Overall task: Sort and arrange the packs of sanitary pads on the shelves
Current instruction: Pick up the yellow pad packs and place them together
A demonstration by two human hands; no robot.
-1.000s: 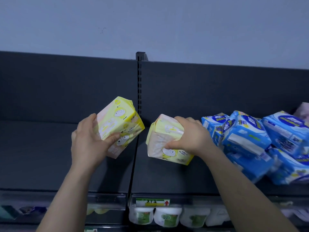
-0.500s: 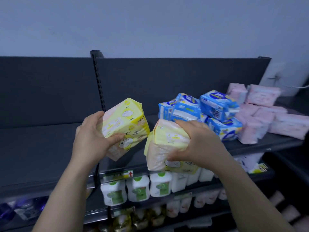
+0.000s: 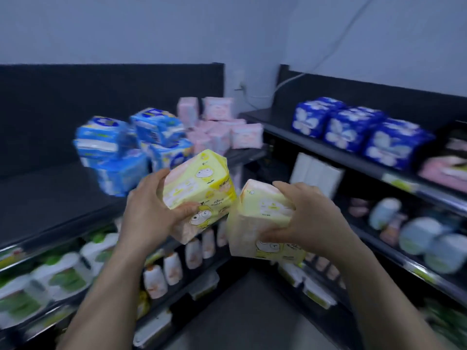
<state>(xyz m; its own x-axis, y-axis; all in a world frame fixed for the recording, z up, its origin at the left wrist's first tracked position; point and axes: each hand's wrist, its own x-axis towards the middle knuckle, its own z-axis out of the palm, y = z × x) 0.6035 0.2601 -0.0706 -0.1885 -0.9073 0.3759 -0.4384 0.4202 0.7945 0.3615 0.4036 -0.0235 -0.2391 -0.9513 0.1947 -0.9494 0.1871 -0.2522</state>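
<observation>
Yellow pack (image 3: 199,185) was gripped by left hand (image 3: 149,213), second yellow pack (image 3: 262,223) by right hand (image 3: 308,218); left shelf (image 3: 50,193) held light-blue packs (image 3: 131,147), pink packs (image 3: 222,130); right shelf's (image 3: 273,120) dark-blue packs (image 3: 353,127) had newly appeared.

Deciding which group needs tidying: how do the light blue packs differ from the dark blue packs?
The light blue packs lie heaped and tilted on the left shelf; the dark blue packs stand side by side in a row on the right shelf. Light blue packs show white bands, dark blue packs white flower-like prints. Both sit on top shelves.
</observation>
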